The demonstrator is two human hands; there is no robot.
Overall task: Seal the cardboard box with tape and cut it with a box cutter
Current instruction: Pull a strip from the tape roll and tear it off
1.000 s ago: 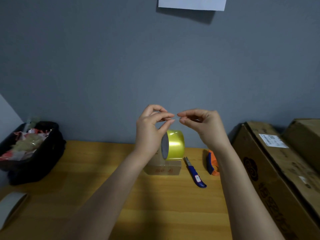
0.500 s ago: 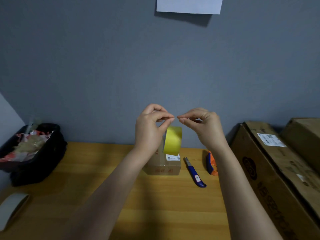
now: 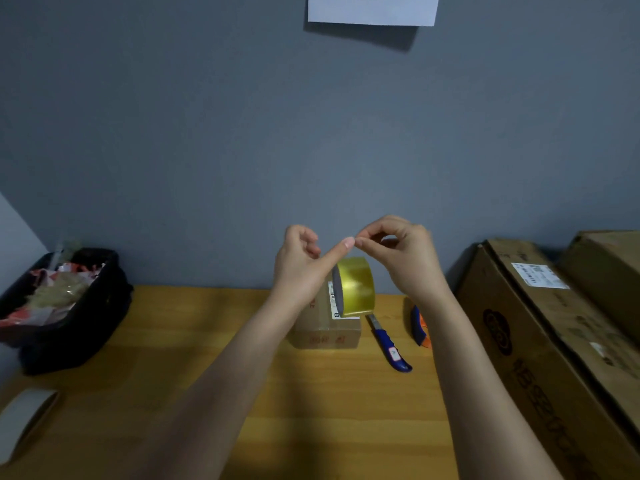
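The yellow tape roll [image 3: 355, 287] hangs just above the small cardboard box [image 3: 325, 332] at mid-worktop [image 3: 173, 358], its round face turned toward nine o'clock, its axis running roughly nine to three. Both forearms reach up from six o'clock. The left hand [image 3: 299, 266] is curled, thumb stretched toward one o'clock; the right hand [image 3: 403, 252] pinches its fingers at that thumb tip. Whether they grasp the tape's loose end, I cannot tell. The blue box cutter [image 3: 389, 346] lies at three o'clock of the box, blade toward twelve.
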